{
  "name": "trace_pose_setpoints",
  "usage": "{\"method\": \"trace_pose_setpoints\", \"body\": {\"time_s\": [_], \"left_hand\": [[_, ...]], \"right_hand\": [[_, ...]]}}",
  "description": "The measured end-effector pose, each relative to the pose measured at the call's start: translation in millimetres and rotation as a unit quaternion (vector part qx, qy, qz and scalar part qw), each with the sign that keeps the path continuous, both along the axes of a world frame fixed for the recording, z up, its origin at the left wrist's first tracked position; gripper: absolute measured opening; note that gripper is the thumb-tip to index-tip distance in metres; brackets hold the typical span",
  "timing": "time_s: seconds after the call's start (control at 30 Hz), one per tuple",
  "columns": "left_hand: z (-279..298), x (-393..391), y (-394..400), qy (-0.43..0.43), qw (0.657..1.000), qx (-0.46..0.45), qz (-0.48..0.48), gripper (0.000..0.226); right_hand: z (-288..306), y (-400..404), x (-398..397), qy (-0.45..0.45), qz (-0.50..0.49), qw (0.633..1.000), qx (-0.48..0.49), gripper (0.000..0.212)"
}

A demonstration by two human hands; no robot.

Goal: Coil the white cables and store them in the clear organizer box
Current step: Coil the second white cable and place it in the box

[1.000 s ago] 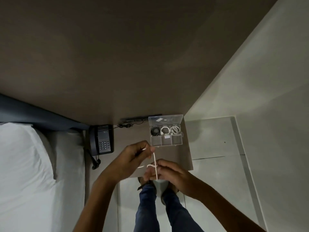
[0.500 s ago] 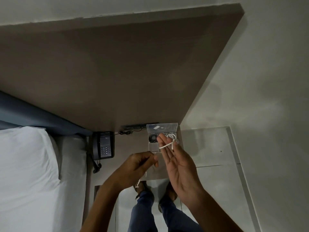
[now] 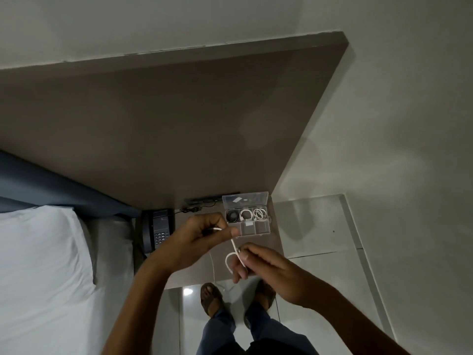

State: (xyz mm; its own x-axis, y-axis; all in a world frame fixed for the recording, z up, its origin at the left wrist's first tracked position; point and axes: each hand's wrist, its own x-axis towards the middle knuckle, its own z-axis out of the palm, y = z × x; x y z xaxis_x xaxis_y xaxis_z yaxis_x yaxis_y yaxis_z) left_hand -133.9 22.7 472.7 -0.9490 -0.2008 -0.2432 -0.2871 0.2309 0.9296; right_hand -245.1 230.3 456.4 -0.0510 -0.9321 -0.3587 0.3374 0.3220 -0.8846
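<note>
Gripping one end of a white cable (image 3: pixel 234 248), the left hand (image 3: pixel 202 238) is seen closed into a loose fist just in front of the clear organizer box (image 3: pixel 247 217), with the cable's tip poking out past the knuckles. A short taut run of cable is stretched from that fist down to the right hand (image 3: pixel 266 270), whose fingers are pinched shut on it nearer the person than the box; a single small loop is formed beside the thumb.

Half a second ago the right hand was held flat and open up against the box with cable draped over its fingers; it is now drawn back toward the body and closed on the cable. From this it is judged that winding is only begun, with one turn made and more cable still to be gathered. A thin tail appears to hang toward the floor, though it is too faint to be sure.

The box is set open on the small brown table (image 3: pixel 256 267), its lid raised at the far side. In its far row a dark coil and two white coils are already stored; the compartments of the near row look mostly free, one with a small white piece. To the left of the box a black telephone (image 3: pixel 160 230) is placed, and farther left a white bed (image 3: pixel 38 265). Nothing is seen blocking the box's near compartments.
</note>
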Motion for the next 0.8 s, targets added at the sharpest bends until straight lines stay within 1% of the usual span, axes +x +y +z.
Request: {"method": "trace_pose_setpoints", "body": {"time_s": [0.03,0.07,0.1,0.13,0.17,0.2,0.23,0.3,0.33,0.37,0.4,0.43,0.47,0.5,0.53,0.57,0.6,0.63,0.67,0.73,0.8], "left_hand": [[0.6,0.1,1.0,0.009,1.000,0.017,0.008,0.038],[1.5,-0.3,3.0,0.016,0.999,0.035,0.016,0.043],[2.0,-0.9,6.2,0.023,0.998,0.053,0.026,0.048],[2.4,-0.4,8.7,0.027,0.997,0.068,0.037,0.051],[2.1,0.3,10.7,0.027,0.996,0.076,0.043,0.053],[1.3,1.4,12.2,0.023,0.996,0.076,0.043,0.054],[1.0,2.4,13.7,0.016,0.997,0.068,0.038,0.053],[-0.1,4.5,16.5,0.006,0.999,0.047,0.019,0.049],[-0.6,5.6,17.0,0.000,0.999,0.033,0.005,0.048],[-0.7,6.7,16.4,-0.007,1.000,0.016,-0.008,0.048],[-0.2,7.6,14.7,-0.011,1.000,-0.001,-0.017,0.046],[1.0,8.2,11.9,-0.010,1.000,-0.011,-0.020,0.044],[3.4,8.2,7.9,-0.008,1.000,-0.018,-0.021,0.041],[7.1,6.8,3.8,-0.005,0.999,-0.025,-0.024,0.038],[11.2,5.3,-0.7,-0.004,0.999,-0.033,-0.030,0.036],[15.0,4.0,-5.8,0.000,0.999,-0.040,-0.035,0.033],[18.6,2.7,-11.3,0.008,0.998,-0.048,-0.038,0.032],[22.1,1.8,-17.2,0.016,0.998,-0.056,-0.037,0.031],[25.1,1.1,-22.8,0.021,0.997,-0.062,-0.033,0.032],[28.2,1.3,-31.5,0.030,0.998,-0.061,-0.018,0.036],[30.2,1.4,-32.7,0.038,0.998,-0.044,-0.006,0.038]], "right_hand": [[3.3,-2.3,0.5,-0.102,-0.012,0.995,0.000,0.030],[8.0,-6.3,0.7,-0.216,-0.033,0.976,0.003,0.027],[12.4,-10.4,0.7,-0.329,-0.064,0.942,0.006,0.023],[16.5,-14.1,1.2,-0.421,-0.110,0.900,0.001,0.018],[19.0,-17.1,1.0,-0.480,-0.162,0.862,-0.016,0.017],[19.8,-19.6,0.3,-0.515,-0.212,0.830,-0.040,0.019],[20.0,-23.1,-0.2,-0.522,-0.258,0.811,-0.065,0.023],[19.4,-32.8,-0.8,-0.494,-0.328,0.798,-0.109,0.037],[19.0,-38.1,-1.0,-0.471,-0.354,0.799,-0.121,0.042],[19.4,-42.3,-1.3,-0.419,-0.372,0.819,-0.124,0.044],[18.6,-45.2,-1.1,-0.312,-0.387,0.861,-0.107,0.044],[17.4,-46.1,0.0,-0.150,-0.384,0.908,-0.068,0.044],[16.3,-46.3,3.0,0.037,-0.359,0.932,-0.024,0.043],[15.7,-46.8,6.4,0.198,-0.321,0.926,0.015,0.039],[13.9,-47.3,10.5,0.304,-0.277,0.911,0.036,0.035],[11.5,-47.2,15.6,0.368,-0.233,0.899,0.044,0.030],[9.1,-46.7,20.1,0.404,-0.193,0.893,0.053,0.027],[7.5,-46.0,22.5,0.411,-0.160,0.895,0.067,0.026],[8.3,-44.7,23.2,0.392,-0.137,0.906,0.080,0.026],[14.2,-40.0,21.4,0.299,-0.108,0.945,0.081,0.029],[22.9,-34.9,20.3,0.143,-0.084,0.985,0.052,0.033]]}}
